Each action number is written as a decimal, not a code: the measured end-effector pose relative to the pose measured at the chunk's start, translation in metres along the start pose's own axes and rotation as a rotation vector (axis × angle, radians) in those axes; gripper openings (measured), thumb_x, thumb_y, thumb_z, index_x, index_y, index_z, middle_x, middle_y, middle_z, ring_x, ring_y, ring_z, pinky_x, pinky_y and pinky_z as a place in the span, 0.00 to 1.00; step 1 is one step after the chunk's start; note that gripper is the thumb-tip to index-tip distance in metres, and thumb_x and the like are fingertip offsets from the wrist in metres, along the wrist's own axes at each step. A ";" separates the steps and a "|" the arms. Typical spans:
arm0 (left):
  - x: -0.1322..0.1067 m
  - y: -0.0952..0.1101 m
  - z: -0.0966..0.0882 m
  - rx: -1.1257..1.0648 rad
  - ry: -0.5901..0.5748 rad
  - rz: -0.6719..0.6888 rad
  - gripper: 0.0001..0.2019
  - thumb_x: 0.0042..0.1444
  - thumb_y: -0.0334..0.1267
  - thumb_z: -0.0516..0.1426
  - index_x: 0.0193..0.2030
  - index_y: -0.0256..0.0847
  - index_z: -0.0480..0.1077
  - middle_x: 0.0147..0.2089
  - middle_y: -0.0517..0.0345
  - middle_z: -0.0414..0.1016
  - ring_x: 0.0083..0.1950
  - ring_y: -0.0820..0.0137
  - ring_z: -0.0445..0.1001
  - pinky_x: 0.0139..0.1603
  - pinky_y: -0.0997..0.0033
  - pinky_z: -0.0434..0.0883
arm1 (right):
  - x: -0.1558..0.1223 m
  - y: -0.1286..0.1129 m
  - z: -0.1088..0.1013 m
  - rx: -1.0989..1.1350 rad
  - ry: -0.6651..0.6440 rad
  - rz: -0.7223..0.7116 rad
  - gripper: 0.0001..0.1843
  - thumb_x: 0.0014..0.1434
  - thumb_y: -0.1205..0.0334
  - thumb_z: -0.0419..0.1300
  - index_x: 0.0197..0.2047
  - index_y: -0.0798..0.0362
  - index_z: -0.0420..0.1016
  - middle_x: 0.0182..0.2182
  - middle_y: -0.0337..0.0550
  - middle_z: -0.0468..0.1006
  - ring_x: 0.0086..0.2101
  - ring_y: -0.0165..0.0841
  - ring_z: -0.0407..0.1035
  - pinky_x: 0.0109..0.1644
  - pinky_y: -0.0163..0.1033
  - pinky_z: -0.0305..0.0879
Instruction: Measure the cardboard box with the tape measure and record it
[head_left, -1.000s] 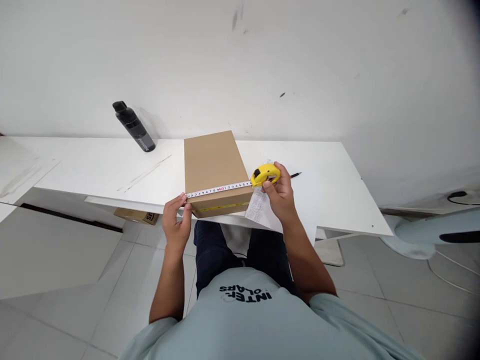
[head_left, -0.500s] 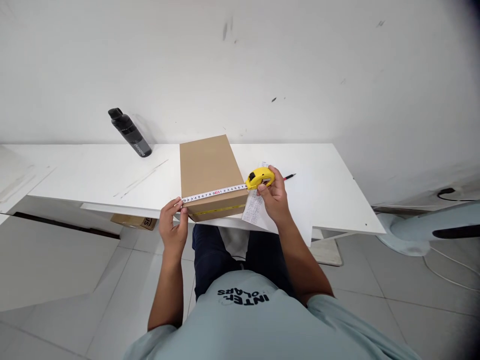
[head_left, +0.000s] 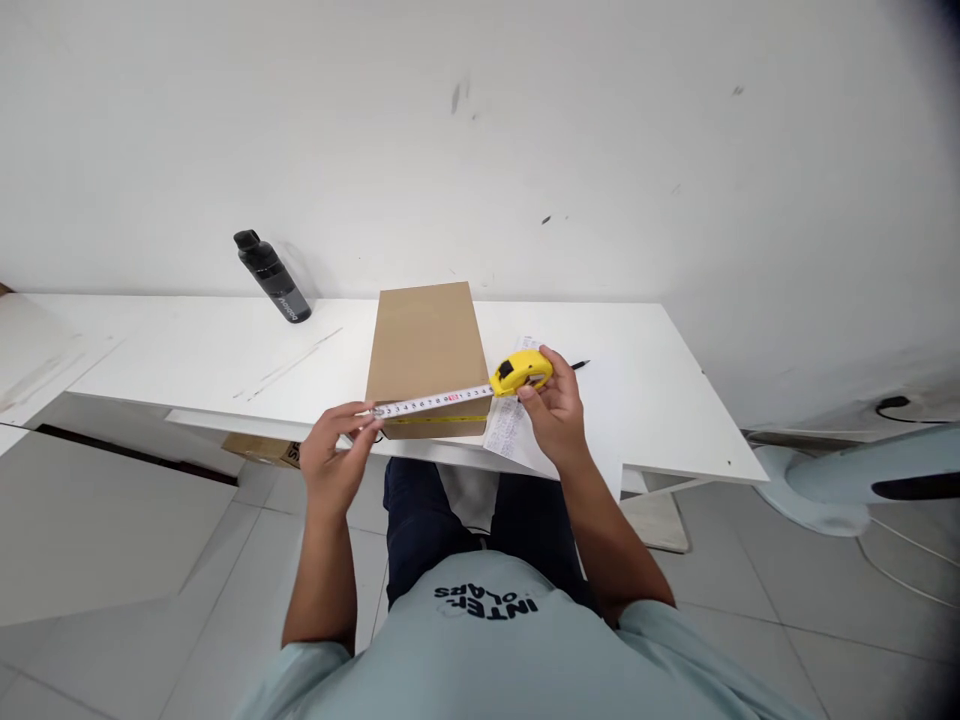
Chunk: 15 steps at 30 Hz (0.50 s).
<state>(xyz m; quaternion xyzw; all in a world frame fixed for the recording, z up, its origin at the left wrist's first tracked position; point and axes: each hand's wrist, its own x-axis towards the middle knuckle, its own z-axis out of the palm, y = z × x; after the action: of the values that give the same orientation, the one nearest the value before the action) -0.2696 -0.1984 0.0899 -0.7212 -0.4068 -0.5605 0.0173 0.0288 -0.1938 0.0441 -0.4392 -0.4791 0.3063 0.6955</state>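
Note:
A brown cardboard box [head_left: 425,340] stands on the white table [head_left: 645,400], its near face at the table's front edge. My right hand [head_left: 556,405] grips a yellow tape measure [head_left: 519,371] just right of the box. Its white blade [head_left: 435,402] runs leftward across the box's near top edge. My left hand [head_left: 339,452] pinches the blade's free end at the box's near left corner. A printed paper slip [head_left: 505,425] lies under my right hand.
A black bottle [head_left: 272,276] stands at the table's back left by the wall. A pen [head_left: 579,365] lies right of the tape measure. A cardboard piece [head_left: 259,450] sits under the table. A fan [head_left: 862,480] stands on the tiled floor at right.
The left hand has lifted slightly off the box corner, still pinching the blade end. The tape now slopes a little. The camera view shifted a bit.

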 end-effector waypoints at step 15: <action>-0.030 0.066 0.049 -0.209 -0.345 0.086 0.19 0.65 0.50 0.65 0.59 0.50 0.71 0.44 0.56 0.82 0.36 0.70 0.79 0.41 0.64 0.78 | -0.064 -0.025 -0.008 0.094 -0.203 0.139 0.29 0.59 0.50 0.73 0.63 0.37 0.74 0.51 0.44 0.82 0.47 0.39 0.79 0.52 0.46 0.81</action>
<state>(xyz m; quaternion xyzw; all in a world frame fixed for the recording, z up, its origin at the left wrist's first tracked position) -0.1923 -0.2360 0.0750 -0.8210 -0.3122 -0.4666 -0.1034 0.0138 -0.2615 0.0396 -0.4050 -0.5005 0.4186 0.6405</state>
